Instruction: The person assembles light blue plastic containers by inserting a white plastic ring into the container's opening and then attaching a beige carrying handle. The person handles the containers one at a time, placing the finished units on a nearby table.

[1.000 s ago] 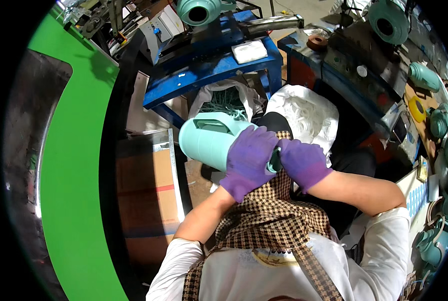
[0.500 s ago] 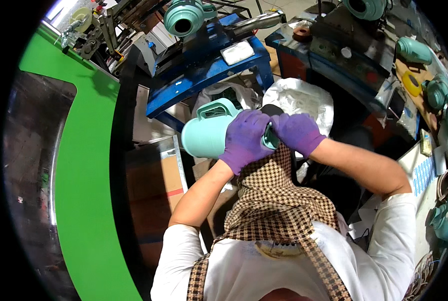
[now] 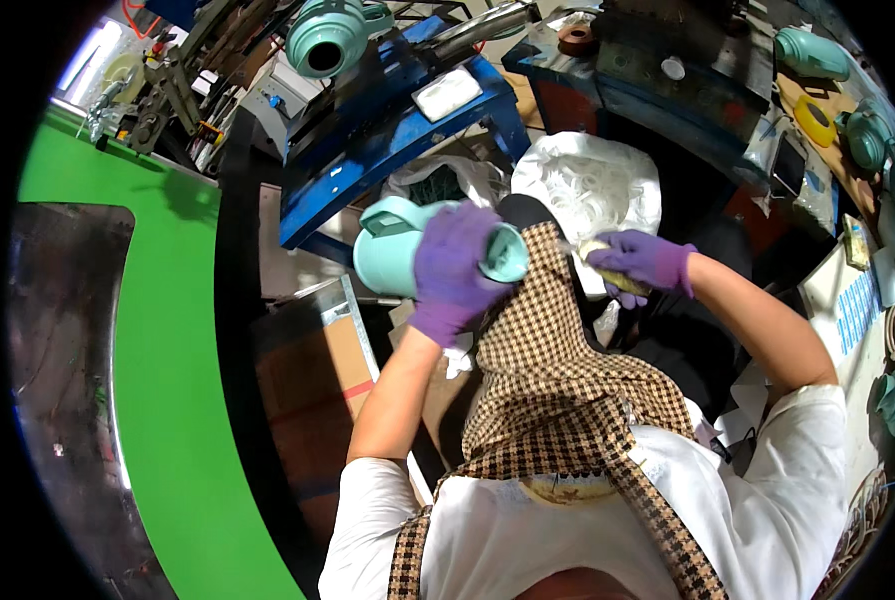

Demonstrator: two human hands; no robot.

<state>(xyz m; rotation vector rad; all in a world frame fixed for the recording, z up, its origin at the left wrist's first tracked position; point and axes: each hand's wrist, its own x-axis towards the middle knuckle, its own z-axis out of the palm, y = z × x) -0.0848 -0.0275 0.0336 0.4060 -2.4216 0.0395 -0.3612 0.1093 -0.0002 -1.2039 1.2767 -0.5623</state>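
Observation:
A light teal jug (image 3: 382, 262) with a handle lies on its side above my lap. My purple-gloved left hand (image 3: 452, 270) wraps round it near its open mouth, which faces right. Apart from the jug, to the right, my gloved right hand (image 3: 650, 262) is closed on a small pale yellow tool (image 3: 615, 275). Its working end is blurred, so I cannot tell its exact kind. Below the jug's mouth, a checked apron (image 3: 537, 350) covers my lap.
A white sack (image 3: 647, 190) of white rings stands just beyond my hands. Behind it are a blue bench (image 3: 367, 165) and a dark machine table (image 3: 647, 110). Another teal jug (image 3: 319, 45) is mounted at the back. A green surface (image 3: 182, 400) runs along the left.
My right hand has left the jug's mouth and moved right, showing the pale yellow tool in its fingers. The jug has shifted slightly left, its mouth now uncovered.

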